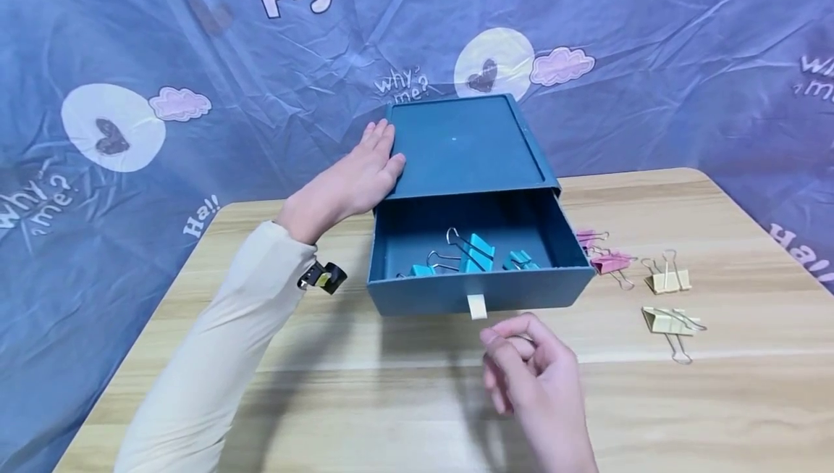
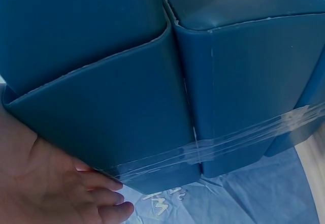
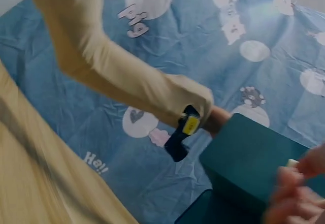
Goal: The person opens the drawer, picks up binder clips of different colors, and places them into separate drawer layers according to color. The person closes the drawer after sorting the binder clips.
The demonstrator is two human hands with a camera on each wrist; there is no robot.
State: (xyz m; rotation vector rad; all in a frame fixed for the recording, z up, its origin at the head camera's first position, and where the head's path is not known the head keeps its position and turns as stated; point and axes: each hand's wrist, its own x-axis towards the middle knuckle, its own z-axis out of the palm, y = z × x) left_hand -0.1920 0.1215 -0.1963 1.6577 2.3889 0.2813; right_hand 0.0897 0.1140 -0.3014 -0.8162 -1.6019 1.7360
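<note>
A blue drawer box (image 1: 465,143) stands on the table with its drawer (image 1: 534,288) pulled out toward me. Inside the drawer lie several turquoise binder clips (image 1: 478,252). My left hand (image 1: 365,176) rests along the box's left top edge, its fingers extended; the left wrist view shows it against the box's blue side panels (image 2: 122,117). Just below the drawer's cream pull tab (image 1: 478,306) is my right hand (image 1: 537,371), fingers loosely bent and thumb near the index finger. It holds nothing visible, and its fingers look blurred in the right wrist view.
Pink binder clips (image 1: 612,263) lie right of the drawer. Farther right are two cream binder clips, one nearer the back (image 1: 670,281) and one nearer me (image 1: 671,322). Clear tape (image 2: 228,145) wraps the box. A patterned blue cloth (image 1: 260,60) hangs behind the wooden table (image 1: 326,400).
</note>
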